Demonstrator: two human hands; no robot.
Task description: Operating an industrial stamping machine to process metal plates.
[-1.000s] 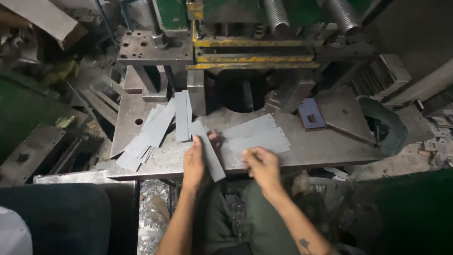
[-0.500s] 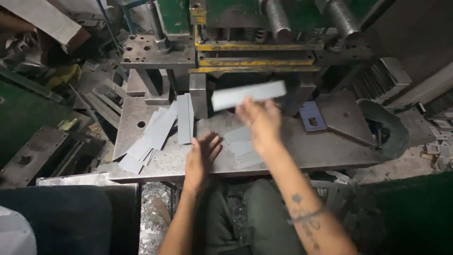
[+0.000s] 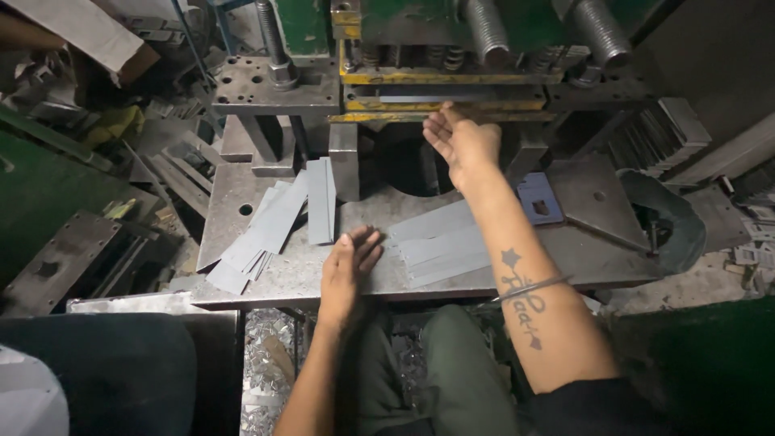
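Note:
My left hand (image 3: pixel 347 270) lies flat and empty on the steel work table (image 3: pixel 291 278), fingers spread, just left of a small stack of grey metal strips (image 3: pixel 440 242). My right hand (image 3: pixel 462 144) reaches up to the yellow-edged slot of the green press (image 3: pixel 452 77). Its fingers are extended against a grey strip (image 3: pixel 484 98) that lies inside the slot, and they do not close around it.
A fan of loose grey strips (image 3: pixel 266 230) lies at the table's left, one more strip (image 3: pixel 320 200) beside a steel block (image 3: pixel 343 161). A small punched plate (image 3: pixel 539 200) and a triangular plate (image 3: pixel 593 198) sit to the right. Stacked parts (image 3: pixel 658 133) and scrap surround the table.
My right hand picked a strip off the stack, carried it up and placed it in the press slot. My left hand let go of a strip and settled flat on the table.

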